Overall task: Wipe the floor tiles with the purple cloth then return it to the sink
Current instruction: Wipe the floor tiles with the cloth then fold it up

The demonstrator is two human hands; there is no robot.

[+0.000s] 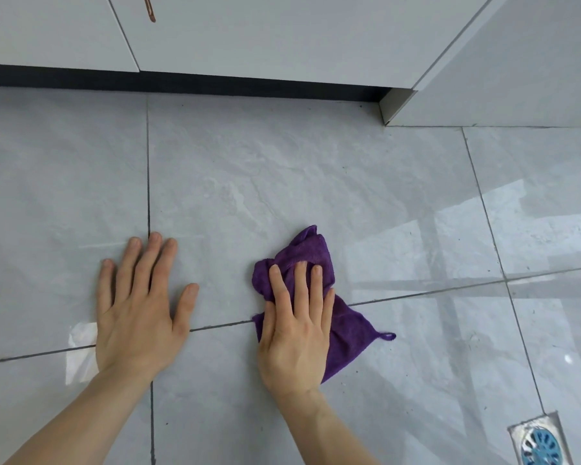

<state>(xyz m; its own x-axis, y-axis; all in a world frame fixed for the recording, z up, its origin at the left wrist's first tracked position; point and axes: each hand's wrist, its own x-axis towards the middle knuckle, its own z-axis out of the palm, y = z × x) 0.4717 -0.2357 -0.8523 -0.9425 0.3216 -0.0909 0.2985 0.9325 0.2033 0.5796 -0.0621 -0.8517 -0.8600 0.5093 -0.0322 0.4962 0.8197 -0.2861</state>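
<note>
A crumpled purple cloth (344,325) lies on the grey floor tiles (265,182), across a grout line. My right hand (296,333) presses flat on top of the cloth, fingers spread over its folds; part of the cloth is hidden beneath the palm. A small loop sticks out at the cloth's right corner. My left hand (138,307) rests flat on the bare tile to the left, fingers apart, holding nothing. The sink is not in view.
White cabinet doors (249,35) with a dark kickboard (182,82) run along the far side. A wall panel (517,62) stands at the back right. A metal floor drain (539,443) with a blue insert sits at the bottom right corner.
</note>
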